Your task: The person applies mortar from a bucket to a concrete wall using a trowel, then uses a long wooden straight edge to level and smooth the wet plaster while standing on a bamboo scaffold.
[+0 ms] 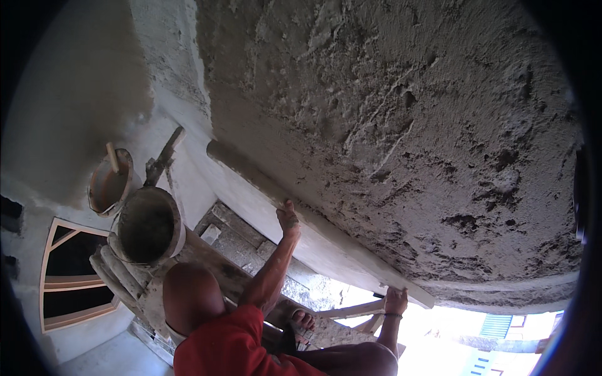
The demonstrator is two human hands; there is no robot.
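Observation:
A long, straight, mortar-smeared board runs slantwise from centre left to lower right, lying along the rough grey plastered surface. My left hand is closed on the board near its middle, arm stretched out from a red sleeve. Closer to the board's lower right end, my right hand grips it too, with a dark band at the wrist. Parts of the fingers of both hands are hidden behind the board's edge. Beneath my arms show my bent knees and a sandalled foot.
At left, a round bucket with grey material inside stands on planks. Behind it is a second bucket with a wooden handle sticking out. A mortar-covered wood piece leans nearby. A wooden window frame is farther left.

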